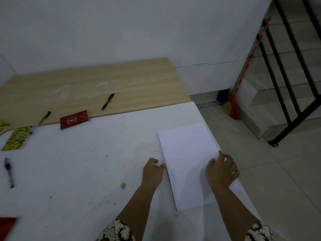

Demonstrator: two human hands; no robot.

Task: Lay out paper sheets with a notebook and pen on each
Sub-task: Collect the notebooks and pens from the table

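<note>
A stack of white paper sheets (pixel 186 159) lies at the right edge of the white table (pixel 86 171). My left hand (pixel 152 173) pinches the stack's left edge. My right hand (pixel 221 169) holds its right edge with curled fingers. A red notebook (pixel 74 119) sits at the back left. A yellow-green notebook (pixel 17 140) lies further left, and a second one (pixel 3 126) shows at the frame's edge. Black pens lie on the wooden board (pixel 107 101), by the red notebook (pixel 44 117) and at the far left (pixel 9 172).
A pale wooden board (pixel 104 82) lies along the wall behind the white surface. Another red item (pixel 7 225) shows at the lower left corner. A small eraser-like piece (pixel 123 185) lies near my left arm. A broom (pixel 234 105) and black stair railing (pixel 286 75) stand right.
</note>
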